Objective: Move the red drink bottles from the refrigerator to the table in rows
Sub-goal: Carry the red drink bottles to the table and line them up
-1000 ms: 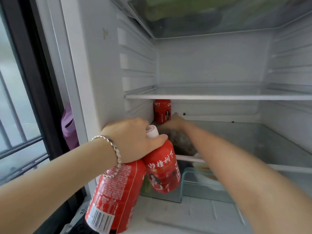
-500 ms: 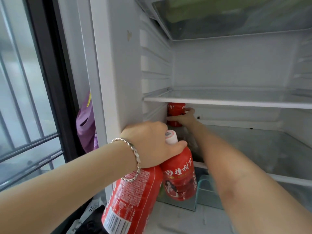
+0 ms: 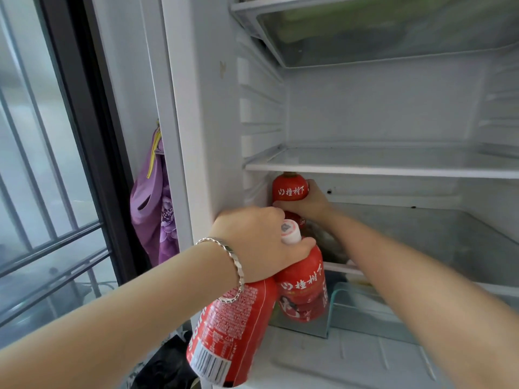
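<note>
- Head view, the task's things: three red plastic drink bottles with white lettering on their labels.
- One red bottle stands just under the white-edged glass refrigerator shelf, at that shelf's left end, close to the back corner. Its rounded shoulder shows directly below the shelf edge.
- The other two hang below and in front of the shelf, outside its left front corner. A barcode-labelled red bottle tilts with its base toward the camera, and a red bottle with a white cap hangs touching it, a portrait printed on its label.
- Right hand: reaches in under the shelf, fingers and thumb curled round the middle of the back bottle, gripping it.
- Left hand: closed tightly over the necks of the two hanging bottles, holding both at once. The white cap pokes out between thumb and fingers. A silver chain bracelet sits on the wrist.
- Left of the shelf, beyond the white refrigerator wall, a purple flowered cloth hangs.
- Against half a second ago: then the right fingers only lay against the back bottle's side, and just a strip of label showed under the shelf. Now the hand wraps it and its shoulder is exposed. The left hand's double hold is unchanged.
</note>
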`<move>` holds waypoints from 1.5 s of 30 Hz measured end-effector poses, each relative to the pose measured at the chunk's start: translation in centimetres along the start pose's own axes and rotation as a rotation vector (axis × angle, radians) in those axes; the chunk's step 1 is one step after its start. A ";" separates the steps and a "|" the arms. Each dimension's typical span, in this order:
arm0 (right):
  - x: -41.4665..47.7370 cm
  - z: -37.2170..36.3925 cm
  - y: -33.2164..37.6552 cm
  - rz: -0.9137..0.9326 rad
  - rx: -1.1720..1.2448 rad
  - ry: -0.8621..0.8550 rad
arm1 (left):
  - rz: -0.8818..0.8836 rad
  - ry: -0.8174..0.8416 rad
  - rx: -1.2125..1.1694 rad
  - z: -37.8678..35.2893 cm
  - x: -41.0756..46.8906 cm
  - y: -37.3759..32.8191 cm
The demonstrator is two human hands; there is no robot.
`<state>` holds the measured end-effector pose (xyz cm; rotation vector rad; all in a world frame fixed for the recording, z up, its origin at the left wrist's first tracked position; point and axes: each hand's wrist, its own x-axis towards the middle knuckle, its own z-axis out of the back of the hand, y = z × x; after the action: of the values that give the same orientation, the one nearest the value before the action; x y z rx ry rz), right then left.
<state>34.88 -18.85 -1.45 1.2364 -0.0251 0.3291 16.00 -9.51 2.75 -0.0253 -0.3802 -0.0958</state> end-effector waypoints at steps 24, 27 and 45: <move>-14.2 4.0 4.4 0.242 -0.266 -0.501 | -0.044 0.054 -0.035 1.1 -1.8 -0.3; -15.3 3.7 4.6 0.310 -0.538 -0.610 | -0.033 0.043 -0.023 0.8 -2.0 -0.3; -24.9 2.7 6.2 0.303 -0.833 -0.266 | 0.007 0.092 0.104 0.1 -12.4 -1.5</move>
<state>9.98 -25.37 0.25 0.4344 -0.5320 0.3606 4.33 -9.85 -1.76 0.0807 -0.2925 -0.0703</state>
